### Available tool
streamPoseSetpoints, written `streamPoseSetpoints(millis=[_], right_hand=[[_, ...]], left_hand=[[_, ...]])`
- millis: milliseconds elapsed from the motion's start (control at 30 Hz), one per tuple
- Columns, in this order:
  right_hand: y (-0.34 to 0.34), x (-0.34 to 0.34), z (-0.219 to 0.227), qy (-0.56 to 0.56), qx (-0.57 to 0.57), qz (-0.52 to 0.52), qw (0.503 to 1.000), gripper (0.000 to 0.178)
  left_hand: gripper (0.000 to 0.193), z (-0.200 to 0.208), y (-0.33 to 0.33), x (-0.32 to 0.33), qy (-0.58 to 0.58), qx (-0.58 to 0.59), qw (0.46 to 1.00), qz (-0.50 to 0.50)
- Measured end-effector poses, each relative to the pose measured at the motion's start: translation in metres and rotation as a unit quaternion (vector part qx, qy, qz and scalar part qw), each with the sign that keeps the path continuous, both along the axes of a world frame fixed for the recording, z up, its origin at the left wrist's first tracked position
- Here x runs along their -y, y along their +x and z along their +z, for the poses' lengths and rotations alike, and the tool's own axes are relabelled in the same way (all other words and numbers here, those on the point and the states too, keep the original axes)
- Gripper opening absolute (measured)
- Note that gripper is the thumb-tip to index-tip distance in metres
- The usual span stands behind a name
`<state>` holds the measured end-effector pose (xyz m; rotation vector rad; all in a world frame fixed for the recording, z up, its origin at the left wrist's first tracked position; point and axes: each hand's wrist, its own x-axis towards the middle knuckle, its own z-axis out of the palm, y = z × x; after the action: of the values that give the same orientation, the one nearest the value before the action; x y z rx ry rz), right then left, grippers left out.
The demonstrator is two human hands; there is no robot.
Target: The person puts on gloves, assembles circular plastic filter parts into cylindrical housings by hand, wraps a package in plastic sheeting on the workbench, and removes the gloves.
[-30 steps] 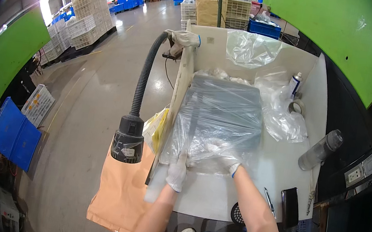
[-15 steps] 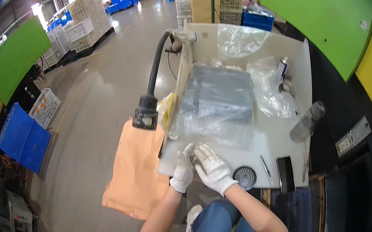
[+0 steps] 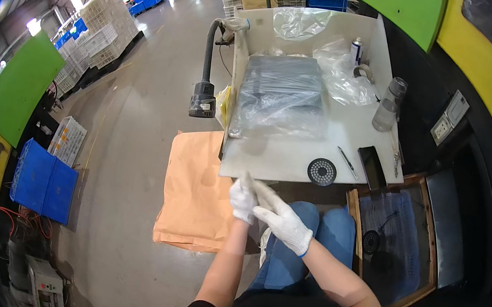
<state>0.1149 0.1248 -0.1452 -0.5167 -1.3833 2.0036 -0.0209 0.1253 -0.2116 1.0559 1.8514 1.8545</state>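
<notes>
My left hand [image 3: 242, 201] and my right hand [image 3: 286, 226], both in white knit gloves, meet in front of the table's near edge, above my lap. The right hand's fingers are stretched out and lie along the left hand. Motion blur and overlap hide the left hand's fingers. No object shows between the hands. On the white table [image 3: 269, 163], near its front edge, lies a round black disc with many holes [image 3: 322, 171]. Right of it are a slim pen-like tool [image 3: 347, 161] and a dark phone-like slab [image 3: 371, 167].
Grey flat pieces under clear plastic [image 3: 282, 90] lie on the table. A clear bottle [image 3: 390, 104], spray can [image 3: 356, 51] and tape roll [image 3: 364, 73] stand farther right. A flexible-neck lamp [image 3: 203, 98] hangs left. Below are an orange paper sack [image 3: 194, 190] and a wooden-framed bin [image 3: 434, 259] holding another disc.
My hands have drawn back from over the table's front edge to above my lap, and their overlap has shifted. The view has tilted down, bringing the framed bin into fuller sight.
</notes>
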Motion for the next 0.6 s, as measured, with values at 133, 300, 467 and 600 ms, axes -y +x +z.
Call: streamPoseSetpoints(millis=[133,300,467,600], right_hand=[[-0.001,0.022,-0.011,0.277,0.086,0.045,0.956,0.057],[0.016,0.012,0.0,-0.086,-0.123,0.047,0.988,0.064],[0.001,0.019,0.004,-0.093,-0.192,0.078,0.974,0.062],[-0.014,0.036,0.025,0.059,-0.068,-0.011,0.996,0.056]], left_hand=[[0.053,-0.019,-0.022,0.001,0.029,0.123,0.992,-0.015],[0.037,0.044,0.009,0.019,0.021,0.094,0.989,-0.114],[0.025,0.036,0.004,0.016,0.047,0.114,0.987,-0.105],[0.034,0.002,-0.024,-0.006,0.095,0.223,0.97,0.01]])
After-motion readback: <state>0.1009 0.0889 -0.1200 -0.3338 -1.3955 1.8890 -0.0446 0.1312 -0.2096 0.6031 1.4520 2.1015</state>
